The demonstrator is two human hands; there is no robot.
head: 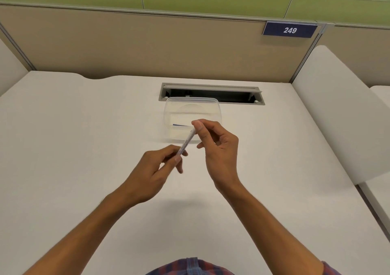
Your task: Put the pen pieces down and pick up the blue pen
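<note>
1. Both of my hands hold one white pen [186,141] above the tabletop [84,127].
2. Left hand [154,169] pinches its lower end; right hand [215,146] pinches the upper end.
3. Behind it sits a clear plastic box [193,108], with a blue-tipped item inside.
4. Judging by this, the pen is not in the box yet.

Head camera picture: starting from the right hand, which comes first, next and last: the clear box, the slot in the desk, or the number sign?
From the right hand:
1. Clear box, just behind the fingers, partly hidden by them.
2. Desk slot, beyond the box, toward the partition.
3. Number sign, high on the partition, to the right.
</note>
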